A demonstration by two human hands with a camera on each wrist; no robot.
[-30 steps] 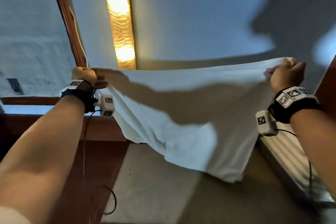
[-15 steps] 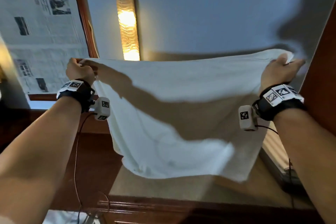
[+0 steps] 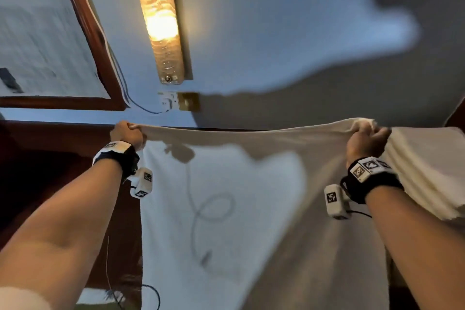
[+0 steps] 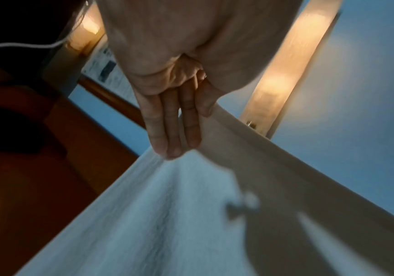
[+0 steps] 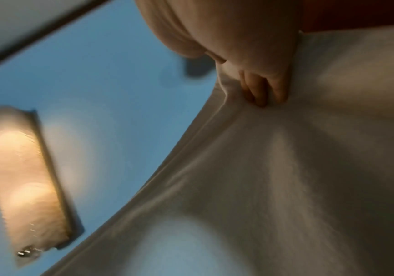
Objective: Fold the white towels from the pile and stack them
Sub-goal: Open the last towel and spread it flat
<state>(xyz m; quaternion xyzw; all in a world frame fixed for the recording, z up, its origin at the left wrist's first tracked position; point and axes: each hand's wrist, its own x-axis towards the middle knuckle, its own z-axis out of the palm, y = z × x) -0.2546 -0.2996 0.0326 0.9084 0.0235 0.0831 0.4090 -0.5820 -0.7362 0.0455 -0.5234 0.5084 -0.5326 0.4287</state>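
Both arms extended forward. Left hand (image 3: 127, 132) and right hand (image 3: 366, 141) each pinch a top corner of the white towel (image 3: 246, 209), stretched taut between them, hanging below. Stacked folded towels (image 3: 427, 171) just right of the right grip.

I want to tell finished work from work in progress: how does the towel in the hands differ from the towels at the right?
The held towel is spread open as a single sheet; the stacked towels are folded into layers. The held towel is gripped at its top corners by the left hand and the right hand and stretched between them; the stacked towels lie untouched beside the right hand. Both are white.
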